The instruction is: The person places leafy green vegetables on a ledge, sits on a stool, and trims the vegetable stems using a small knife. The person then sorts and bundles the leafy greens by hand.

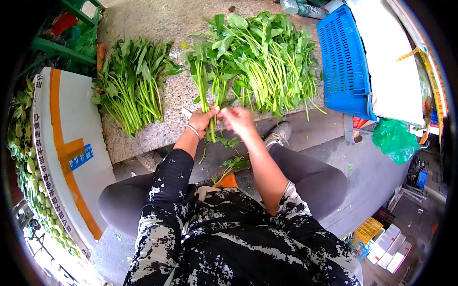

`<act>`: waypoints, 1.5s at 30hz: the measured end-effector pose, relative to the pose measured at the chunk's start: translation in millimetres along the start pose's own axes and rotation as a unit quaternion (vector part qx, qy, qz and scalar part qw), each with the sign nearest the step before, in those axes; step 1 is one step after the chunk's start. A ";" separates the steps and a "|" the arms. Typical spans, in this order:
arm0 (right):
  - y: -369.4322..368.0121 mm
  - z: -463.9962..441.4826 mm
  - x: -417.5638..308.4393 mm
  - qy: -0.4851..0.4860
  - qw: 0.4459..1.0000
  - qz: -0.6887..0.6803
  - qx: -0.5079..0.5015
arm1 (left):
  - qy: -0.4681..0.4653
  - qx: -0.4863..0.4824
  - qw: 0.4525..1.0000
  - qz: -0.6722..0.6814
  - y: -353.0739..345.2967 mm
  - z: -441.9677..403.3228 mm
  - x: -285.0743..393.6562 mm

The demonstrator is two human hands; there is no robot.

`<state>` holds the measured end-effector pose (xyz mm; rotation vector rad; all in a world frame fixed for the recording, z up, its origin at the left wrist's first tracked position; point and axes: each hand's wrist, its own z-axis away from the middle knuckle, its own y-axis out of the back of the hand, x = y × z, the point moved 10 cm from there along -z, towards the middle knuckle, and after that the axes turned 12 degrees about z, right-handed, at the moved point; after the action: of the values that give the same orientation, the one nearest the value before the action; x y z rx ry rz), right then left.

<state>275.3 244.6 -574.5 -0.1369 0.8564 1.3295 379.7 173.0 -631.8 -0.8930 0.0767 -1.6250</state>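
My left hand (199, 121), with a bracelet at the wrist, is closed round the stems of a few leafy green stalks (202, 86) near the front edge of the stone slab (138, 138). A knife-like pale blade shows just left of that hand. Close by on the right, my right hand (237, 120) has its fingers bent near the same stems; blur hides what they hold, if anything. A large heap of leafy greens (267, 62) lies beyond my hands. A smaller bunch (136, 86) rests at the left of the slab.
A white foam box (81, 157) with orange tape stands at the left, a blue basket (344, 64) at the right. A green plastic bag (396, 140) hangs below the basket. Loose leaves (234, 164) lie below my hands. Plastic bottles (310, 10) lie at the top.
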 end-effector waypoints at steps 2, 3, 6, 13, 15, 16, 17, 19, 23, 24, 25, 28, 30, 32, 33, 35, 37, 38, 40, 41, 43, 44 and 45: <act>40.6 -26.5 -7.2 0.125 0.966 0.064 0.215 | 0.005 0.009 1.000 0.017 -0.5 7.9 -0.7; 46.7 -36.6 -9.6 0.134 0.964 0.008 0.231 | 0.009 0.013 0.999 0.034 -1.3 10.2 -1.6; 29.5 -78.6 -1.3 0.094 0.977 -0.121 0.149 | 0.018 -0.022 0.999 0.044 -12.1 14.7 -2.3; -17.2 -105.2 14.4 -0.022 0.982 -0.184 0.036 | 0.032 -0.078 0.991 0.102 -22.2 32.4 6.8; -50.0 -105.7 -4.5 -0.005 0.949 -0.287 -0.135 | 0.047 -0.110 0.985 0.122 -27.1 35.2 8.4; -56.3 -100.1 -11.0 -0.013 0.931 -0.320 -0.174 | 0.044 -0.107 0.985 0.126 -26.2 35.0 9.5; -55.1 -97.5 -16.0 -0.014 0.931 -0.321 -0.174 | 0.045 -0.107 0.985 0.126 -25.5 34.6 10.3; -75.9 -82.1 -33.4 -0.024 0.871 -0.387 -0.303 | 0.017 -0.114 0.982 0.151 -24.5 35.5 19.0; -77.2 -87.8 -33.2 -0.028 0.873 -0.420 -0.245 | 0.046 -0.088 0.989 0.108 -10.4 31.2 13.2; -73.9 -91.6 -32.8 0.000 0.887 -0.402 -0.229 | 0.043 -0.091 0.991 0.092 -10.9 33.0 14.5; -72.8 -92.7 -27.8 -0.001 0.887 -0.402 -0.228 | 0.044 -0.091 0.991 0.093 -10.1 31.6 11.8; -50.3 -87.7 -8.8 -0.004 0.962 -0.245 -0.121 | -0.004 -0.023 0.994 0.103 1.3 25.1 11.1; -46.9 -65.2 -1.3 -0.020 0.966 -0.243 -0.082 | -0.008 0.010 0.996 0.085 8.2 20.6 4.3; -44.6 -47.3 6.2 -0.013 0.974 -0.218 -0.057 | -0.034 0.065 0.995 0.067 19.7 18.0 1.5; -46.9 -39.3 10.4 -0.007 0.974 -0.219 -0.063 | -0.033 0.063 0.995 0.067 18.2 18.0 -0.5; -51.8 -25.8 17.6 -0.001 0.973 -0.220 -0.069 | -0.046 0.089 0.995 -0.009 20.4 18.3 0.0; -48.7 -13.9 16.4 0.029 0.984 -0.165 -0.057 | -0.062 0.078 0.995 -0.009 20.2 15.9 -5.3; -51.8 -13.3 16.2 0.061 0.990 -0.121 -0.045 | -0.088 0.087 0.992 -0.029 21.7 15.3 -4.0; -60.7 -11.3 16.8 0.129 0.989 -0.053 -0.047 | -0.109 0.081 0.990 -0.043 14.9 19.9 -1.2; -62.2 -17.7 18.9 0.166 0.985 0.007 -0.044 | -0.110 0.079 0.990 -0.044 11.9 24.2 1.3; -28.6 -8.7 3.9 0.124 0.980 0.158 -0.005 | -0.036 0.105 0.994 0.014 19.3 28.0 -9.6; 3.0 -6.2 -13.6 0.184 0.956 0.187 0.131 | -0.037 0.083 0.996 -0.002 22.3 22.1 -9.9; 37.1 5.6 -28.1 0.189 0.893 0.278 0.300 | -0.036 0.081 0.996 -0.004 21.2 22.6 -7.5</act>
<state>245.4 235.9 -539.5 0.3786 1.6956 1.5156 409.9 183.0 -630.5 -0.8271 -0.1075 -1.5817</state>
